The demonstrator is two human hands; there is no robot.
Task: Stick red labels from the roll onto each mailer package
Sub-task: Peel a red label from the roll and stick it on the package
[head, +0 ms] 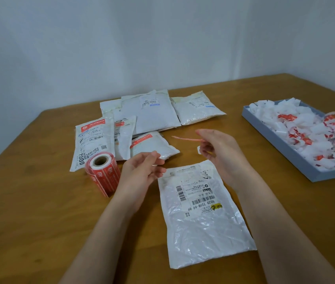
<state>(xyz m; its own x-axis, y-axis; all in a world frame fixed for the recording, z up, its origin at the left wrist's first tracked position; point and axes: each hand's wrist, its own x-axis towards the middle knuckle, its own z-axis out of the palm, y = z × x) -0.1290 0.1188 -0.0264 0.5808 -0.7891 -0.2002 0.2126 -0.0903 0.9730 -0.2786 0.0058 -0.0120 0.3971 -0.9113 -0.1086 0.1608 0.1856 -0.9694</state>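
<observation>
Head view shows your right hand [218,149] raised at centre frame, its fingers [202,149] pinching one end of a red label [187,138] that is seen nearly edge-on and sticks out toward the left, in the air above the surface [39,212]. A small white scrap sits at the same fingertips; whether it is backing paper is unclear. Your left hand [142,171] hovers left of centre with its fingers loosely curled and nothing visibly held between them.

Just below both hands, a white mailer package [201,214] lies flat, running from the centre to the lower middle of the frame, its printed shipping slip facing up and turned away from you. No red label shows on it.

Left of your left hand, partly behind it, the label roll [103,173] stands on end, red labels wrapped round a pale core.

Behind the hands, at middle frame, a pile of mailers [150,113] lies overlapped. Three of them at the left and front of the pile carry a red label near their top edges; the two larger ones at the back show none.

At the right edge of the frame, a shallow grey tray [273,138] holds a heap of crumpled white backing pieces with red scraps mixed in.
</observation>
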